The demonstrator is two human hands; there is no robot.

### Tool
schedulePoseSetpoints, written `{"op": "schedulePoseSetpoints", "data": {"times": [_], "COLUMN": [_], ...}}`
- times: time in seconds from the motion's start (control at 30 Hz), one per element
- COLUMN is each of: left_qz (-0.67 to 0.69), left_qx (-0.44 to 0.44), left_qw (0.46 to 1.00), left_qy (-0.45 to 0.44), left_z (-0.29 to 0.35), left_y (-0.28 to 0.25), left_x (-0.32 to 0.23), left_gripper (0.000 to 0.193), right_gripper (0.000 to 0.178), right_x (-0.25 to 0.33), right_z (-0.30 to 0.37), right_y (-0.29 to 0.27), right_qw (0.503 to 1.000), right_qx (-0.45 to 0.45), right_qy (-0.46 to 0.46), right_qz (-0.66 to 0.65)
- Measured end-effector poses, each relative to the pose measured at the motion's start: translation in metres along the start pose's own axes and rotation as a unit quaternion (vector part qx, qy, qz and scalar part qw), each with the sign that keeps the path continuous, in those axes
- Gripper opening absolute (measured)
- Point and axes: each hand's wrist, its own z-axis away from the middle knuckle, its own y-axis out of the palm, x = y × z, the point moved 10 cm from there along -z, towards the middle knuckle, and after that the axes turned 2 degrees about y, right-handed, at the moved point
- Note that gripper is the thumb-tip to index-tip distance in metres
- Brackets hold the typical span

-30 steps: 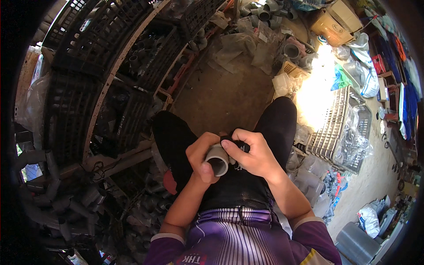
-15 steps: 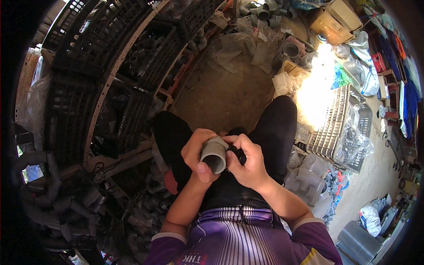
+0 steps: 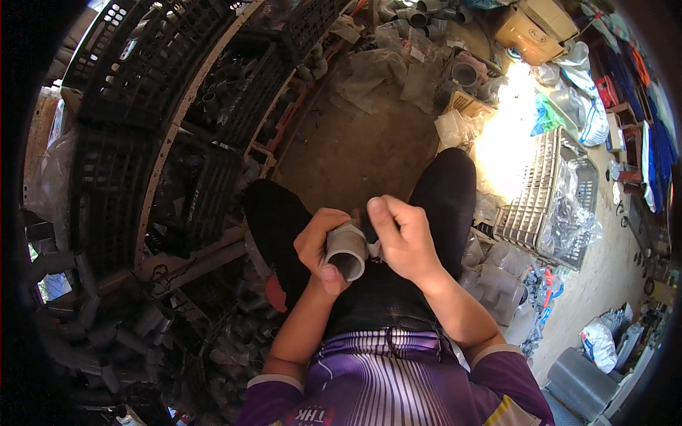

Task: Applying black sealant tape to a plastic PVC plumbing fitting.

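Observation:
Above my lap, my left hand [image 3: 318, 245] is wrapped round a grey plastic pipe fitting [image 3: 347, 245], its thumb at the lower rim. The fitting's wide round mouth faces up toward me, and a short side piece sticks out on its right. Close beside that piece is my right hand [image 3: 406, 241], fingers curled and thumb raised. A small dark thing [image 3: 367, 231] shows at the right hand's fingertips, blurred and partly hidden, so its kind is unclear.
Black plastic crates [image 3: 114, 177] of fittings fill a rack on the left, with loose dark fittings [image 3: 135, 326] below. To the right stands a pale crate [image 3: 529, 195] beside clear plastic bags [image 3: 501, 284]. Cardboard boxes [image 3: 529, 35] sit at the far right.
My right hand has turned and shifted slightly right, its thumb lifting off the fitting. The side piece is now more exposed. My left hand keeps its hold, nearly in place.

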Motion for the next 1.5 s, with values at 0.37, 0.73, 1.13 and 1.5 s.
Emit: {"op": "schedulePoseSetpoints", "data": {"times": [0.37, 0.73, 1.13, 1.5], "left_qz": [0.111, 0.048, 0.041, 0.22], "left_qx": [-0.04, -0.057, 0.005, -0.038], "left_qw": [0.985, 0.994, 0.998, 0.961], "left_qy": [-0.129, -0.078, 0.054, -0.163], "left_z": [0.002, 0.002, 0.01, 0.017], "left_y": [0.003, 0.004, 0.018, 0.011], "left_x": [0.02, 0.016, -0.01, 0.03], "left_gripper": [0.079, 0.072, 0.073, 0.074], "right_gripper": [0.022, 0.019, 0.022, 0.015], "right_x": [-0.019, 0.011, -0.023, 0.001], "right_z": [0.012, 0.026, 0.003, 0.019], "right_y": [0.003, 0.0, -0.021, -0.032], "right_qw": [0.969, 0.986, 0.982, 0.966], "right_qx": [0.022, -0.062, -0.07, -0.043], "right_qy": [0.038, -0.131, 0.002, -0.052], "right_qz": [-0.242, -0.077, -0.178, -0.25]}}
